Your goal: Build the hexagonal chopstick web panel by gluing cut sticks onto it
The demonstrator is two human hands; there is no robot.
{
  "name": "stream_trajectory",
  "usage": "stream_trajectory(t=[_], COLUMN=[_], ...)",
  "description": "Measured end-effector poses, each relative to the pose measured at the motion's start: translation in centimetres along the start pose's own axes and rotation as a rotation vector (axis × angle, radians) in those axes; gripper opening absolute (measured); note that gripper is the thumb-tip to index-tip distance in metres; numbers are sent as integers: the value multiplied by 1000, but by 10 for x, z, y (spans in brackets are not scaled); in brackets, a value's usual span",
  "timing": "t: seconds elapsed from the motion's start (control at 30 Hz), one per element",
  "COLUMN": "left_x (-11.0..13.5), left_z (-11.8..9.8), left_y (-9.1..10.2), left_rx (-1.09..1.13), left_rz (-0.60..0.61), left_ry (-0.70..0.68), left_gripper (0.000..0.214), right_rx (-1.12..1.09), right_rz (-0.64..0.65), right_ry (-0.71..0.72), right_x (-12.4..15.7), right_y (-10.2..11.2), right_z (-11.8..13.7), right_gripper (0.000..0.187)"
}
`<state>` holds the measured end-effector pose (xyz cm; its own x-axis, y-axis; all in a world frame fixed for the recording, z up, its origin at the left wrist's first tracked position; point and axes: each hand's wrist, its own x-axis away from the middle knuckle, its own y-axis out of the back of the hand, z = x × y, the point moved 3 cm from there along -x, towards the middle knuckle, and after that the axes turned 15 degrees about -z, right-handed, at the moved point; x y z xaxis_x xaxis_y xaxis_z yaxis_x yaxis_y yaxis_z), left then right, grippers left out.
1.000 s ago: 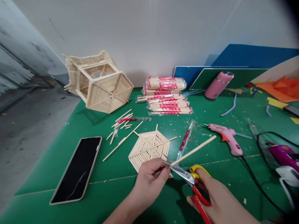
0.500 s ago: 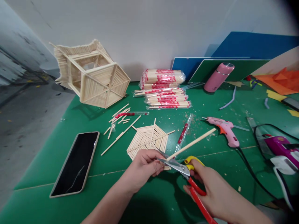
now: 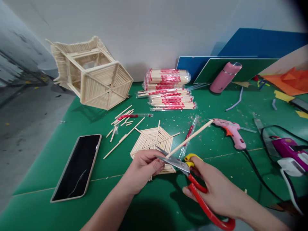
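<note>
My left hand (image 3: 145, 168) is closed on the lower end of a thin wooden stick (image 3: 191, 137), which slants up to the right. Around the stick, close to my left fingers, lie the blades of a pair of scissors (image 3: 178, 164) with red and yellow handles. My right hand (image 3: 214, 186) is wrapped round those handles, and the blades stand partly apart. Beneath my hands a flat hexagonal panel of sticks (image 3: 141, 141) rests on the table, its near part partly hidden by my left hand.
A wooden stick lantern-like frame (image 3: 106, 85) stands back left. Around the panel are a phone (image 3: 76, 168), loose cut sticks (image 3: 124, 138), packaged sticks (image 3: 170, 96), a pink glue gun (image 3: 229, 130) with its cord, a pink bottle (image 3: 225, 78) and a purple power strip (image 3: 288, 149).
Both hands have shifted slightly left and up with the scissors and the stick. The far end of the stick now overlaps the glue gun's nozzle in view.
</note>
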<state>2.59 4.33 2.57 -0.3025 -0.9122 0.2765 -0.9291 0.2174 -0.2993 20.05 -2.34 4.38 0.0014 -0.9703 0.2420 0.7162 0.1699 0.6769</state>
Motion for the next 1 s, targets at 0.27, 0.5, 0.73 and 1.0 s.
stream_trajectory(t=[0.27,0.5,0.73,1.0], left_x=[0,6,2,-1], left_z=[4,-11,2,10], left_y=[-2,-11,-8,-7], left_rx=[-75,-348,-54,119], left_rz=[20,-145,16,66], left_ry=[43,-354,5,265], left_gripper=[17,14,13,19], right_rx=[7,-20,44,12], right_rz=[-9,-44,-16,51], right_ry=[-26,-31,0,-14], right_x=[1,0,1,1], right_y=[-3,-7,-4,2], right_z=[-11,-13,-14,-10], right_gripper=[19,17,35,24])
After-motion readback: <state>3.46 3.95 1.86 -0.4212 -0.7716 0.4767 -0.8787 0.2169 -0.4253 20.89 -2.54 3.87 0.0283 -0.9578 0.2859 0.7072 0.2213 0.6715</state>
